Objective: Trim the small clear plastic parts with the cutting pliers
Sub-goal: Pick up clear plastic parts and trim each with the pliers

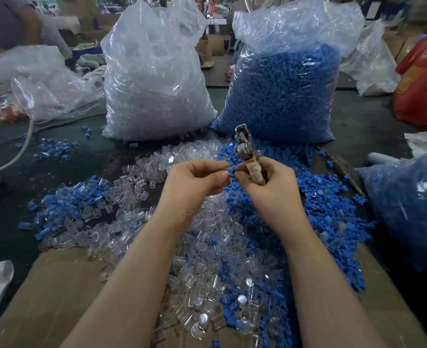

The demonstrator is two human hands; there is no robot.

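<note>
My left hand [195, 182] pinches a small clear plastic part [229, 170] between thumb and fingertips, above the heap. My right hand [267, 184] grips the cutting pliers [247, 154] by their tape-wrapped handles, with the metal jaws pointing up and away. Its fingertips meet the same clear part beside my left fingers. Whether the jaws are apart I cannot make out. Below both hands lies a wide heap of clear parts [202, 259] mixed with small blue parts [320, 207].
A tall bag of clear parts [154, 79] and a bag of blue parts [287, 89] stand behind the heap. Another blue-filled bag [413, 204] sits at right, a cardboard sheet [56, 292] under the near parts, a red bag [423, 81] far right, a person [19, 23] at back left.
</note>
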